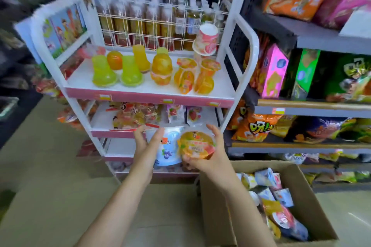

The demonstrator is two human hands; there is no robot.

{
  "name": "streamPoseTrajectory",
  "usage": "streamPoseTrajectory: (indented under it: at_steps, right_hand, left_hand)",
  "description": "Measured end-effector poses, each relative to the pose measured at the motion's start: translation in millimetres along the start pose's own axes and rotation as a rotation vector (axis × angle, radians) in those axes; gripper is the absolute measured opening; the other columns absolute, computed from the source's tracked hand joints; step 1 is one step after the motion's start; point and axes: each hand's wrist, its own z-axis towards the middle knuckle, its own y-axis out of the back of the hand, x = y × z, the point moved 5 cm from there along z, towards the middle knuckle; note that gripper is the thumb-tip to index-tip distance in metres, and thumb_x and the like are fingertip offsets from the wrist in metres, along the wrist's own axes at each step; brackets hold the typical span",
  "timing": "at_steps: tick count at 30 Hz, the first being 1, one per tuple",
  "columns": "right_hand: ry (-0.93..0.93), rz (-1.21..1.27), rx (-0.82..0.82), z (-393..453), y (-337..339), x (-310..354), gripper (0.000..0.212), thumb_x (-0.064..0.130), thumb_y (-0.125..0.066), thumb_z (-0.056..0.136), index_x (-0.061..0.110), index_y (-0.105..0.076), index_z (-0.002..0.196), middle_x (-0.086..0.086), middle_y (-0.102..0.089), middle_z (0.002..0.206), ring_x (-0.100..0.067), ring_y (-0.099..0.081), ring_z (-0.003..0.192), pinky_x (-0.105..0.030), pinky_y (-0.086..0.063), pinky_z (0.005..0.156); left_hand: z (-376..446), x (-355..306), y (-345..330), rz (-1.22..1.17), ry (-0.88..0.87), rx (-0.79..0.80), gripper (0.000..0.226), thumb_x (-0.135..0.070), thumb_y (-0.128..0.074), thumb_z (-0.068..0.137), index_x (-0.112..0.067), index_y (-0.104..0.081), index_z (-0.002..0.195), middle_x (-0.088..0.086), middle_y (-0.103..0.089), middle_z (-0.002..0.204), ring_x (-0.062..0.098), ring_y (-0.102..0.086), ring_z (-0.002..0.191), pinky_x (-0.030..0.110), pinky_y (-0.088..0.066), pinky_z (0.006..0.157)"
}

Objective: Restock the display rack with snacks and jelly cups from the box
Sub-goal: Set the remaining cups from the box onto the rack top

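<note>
Setting: shop aisle with a tan floor; white tiered display rack with pink shelf fronts (149,97) ahead, grey shelves of snack bags (313,106) to the right, open brown cardboard box (313,202) at lower right.
Right-hand grip: right hand (208,158) curls round a round orange jelly cup with a printed foil lid (196,145), thumb side at the lower rim, fingers arched over the far edge; lid faces the camera.
Left-hand grip: left hand (146,142) has fingers fairly straight and spread, lying against the left edge of a white-and-blue soft pouch with a blueberry print (167,150); whether it carries the pouch or only steadies it I cannot tell.
Where the cup is: in the air in front of the rack's lower tiers, just right of the pouch, above the box's near corner.
Handling, cup: likely a stiff thin plastic shell, fairly heavy for its size with gel inside; the film lid is the weak part, so hold by the rim and wall, not by pressing the top.
Handling, pouch: probably limp and glossy, apt to slide; better pinched at a seam.
Top shelf: yellow and orange jelly bottles (161,69) stand with gaps; smaller orange cups (186,78) lean on each other at the right.
Box contents: white, blue and red cups and packs (269,192) jumbled inside.
</note>
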Motion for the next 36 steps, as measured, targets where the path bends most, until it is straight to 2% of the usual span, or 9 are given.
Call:
streamPoseTrajectory:
  at_steps: [3, 6, 12, 16, 18, 22, 25, 32, 36]
  right_hand:
    - [0.040, -0.056, -0.029, 14.0, -19.5, 30.2, 0.078, 0.010, -0.090, 0.068, 0.023, -0.043, 0.129, -0.005, -0.063, 0.120, -0.006, -0.068, 0.102, -0.029, -0.057, 0.088]
    - [0.048, -0.085, -0.030, 29.7, -29.3, 54.0, 0.070, 0.008, -0.087, 0.070, 0.016, -0.047, 0.127, 0.002, -0.063, 0.110, 0.009, -0.066, 0.083, -0.015, -0.054, 0.072]
    - [0.206, -0.171, -0.078, 84.3, -18.3, 80.0, 0.072, 0.013, -0.087, 0.073, 0.028, -0.046, 0.131, 0.004, -0.064, 0.116, -0.006, -0.067, 0.098, -0.024, -0.057, 0.081]
    - [0.320, -0.318, -0.170, 153.6, -1.4, 93.6, 0.067, 0.022, -0.087, 0.074, 0.027, -0.057, 0.133, -0.004, -0.058, 0.123, -0.004, -0.060, 0.104, -0.006, -0.045, 0.081]
    - [0.358, -0.382, -0.247, 192.1, 7.3, 100.6, 0.069, 0.023, -0.085, 0.075, 0.029, -0.056, 0.137, -0.004, -0.051, 0.125, -0.007, -0.054, 0.108, 0.001, -0.035, 0.082]
    - [0.348, -0.497, -0.251, 261.3, 9.0, 108.7, 0.068, 0.029, -0.080, 0.080, 0.026, -0.051, 0.142, -0.008, -0.035, 0.142, -0.016, -0.038, 0.130, -0.014, -0.031, 0.101]
    - [0.307, -0.614, -0.196, 304.1, 2.6, 99.1, 0.067, 0.035, -0.077, 0.083, 0.026, -0.048, 0.144, -0.014, -0.034, 0.143, -0.031, -0.037, 0.134, -0.044, -0.035, 0.112]
    - [0.155, -0.851, -0.134, 345.4, -11.0, 98.5, 0.074, 0.052, -0.059, 0.093, 0.028, -0.024, 0.154, -0.020, -0.016, 0.158, -0.035, -0.020, 0.146, -0.045, -0.024, 0.116]
    - [0.093, -0.949, -0.050, 350.4, -23.7, 104.3, 0.083, 0.059, -0.053, 0.092, 0.029, -0.010, 0.156, -0.018, 0.002, 0.162, -0.036, -0.007, 0.151, -0.051, -0.018, 0.120]
  left_hand:
    - [5.2, -37.7, 21.5, -0.026, -0.061, 0.015, 0.054, -0.053, -0.077, 0.070, -0.031, -0.043, 0.106, -0.001, -0.061, 0.091, 0.009, -0.066, 0.061, 0.032, -0.053, 0.058]
    - [17.4, -62.7, 31.9, 0.004, -0.124, 0.043, 0.073, -0.059, -0.077, 0.045, -0.037, -0.046, 0.107, -0.004, -0.060, 0.105, 0.009, -0.068, 0.079, 0.033, -0.054, 0.070]
    - [61.0, -102.2, 23.4, 0.099, -0.279, 0.056, 0.082, -0.045, -0.089, 0.046, -0.051, -0.047, 0.117, -0.001, -0.057, 0.124, 0.018, -0.064, 0.108, 0.040, -0.056, 0.089]
    - [105.3, -126.2, 6.9, 0.207, -0.384, 0.059, 0.080, -0.028, -0.094, 0.062, -0.048, -0.047, 0.124, -0.012, -0.050, 0.127, 0.009, -0.061, 0.110, 0.033, -0.056, 0.087]
    - [129.7, -132.9, 0.4, 0.313, -0.431, 0.000, 0.084, -0.046, -0.089, 0.053, -0.043, -0.050, 0.127, -0.017, -0.049, 0.125, 0.008, -0.057, 0.114, 0.038, -0.054, 0.094]
    - [169.7, -131.2, -7.2, 0.457, -0.512, -0.117, 0.073, -0.064, -0.075, 0.051, -0.047, -0.055, 0.119, -0.025, -0.051, 0.118, -0.007, -0.051, 0.110, 0.042, -0.050, 0.099]
    - [192.0, -124.7, -3.1, 0.427, -0.500, -0.164, 0.059, -0.063, -0.076, 0.055, -0.060, -0.055, 0.110, -0.027, -0.052, 0.120, 0.006, -0.056, 0.115, 0.045, -0.051, 0.097]
    - [228.1, -136.1, 3.9, 0.604, -0.597, -0.155, 0.079, -0.066, -0.071, 0.057, -0.027, -0.055, 0.124, -0.006, -0.050, 0.118, 0.010, -0.050, 0.113, 0.021, -0.041, 0.093]
    - [250.4, -140.5, 13.3, 0.756, -0.540, -0.188, 0.091, -0.078, -0.060, 0.060, -0.019, -0.055, 0.129, 0.000, -0.047, 0.120, 0.023, -0.048, 0.119, 0.031, -0.042, 0.097]
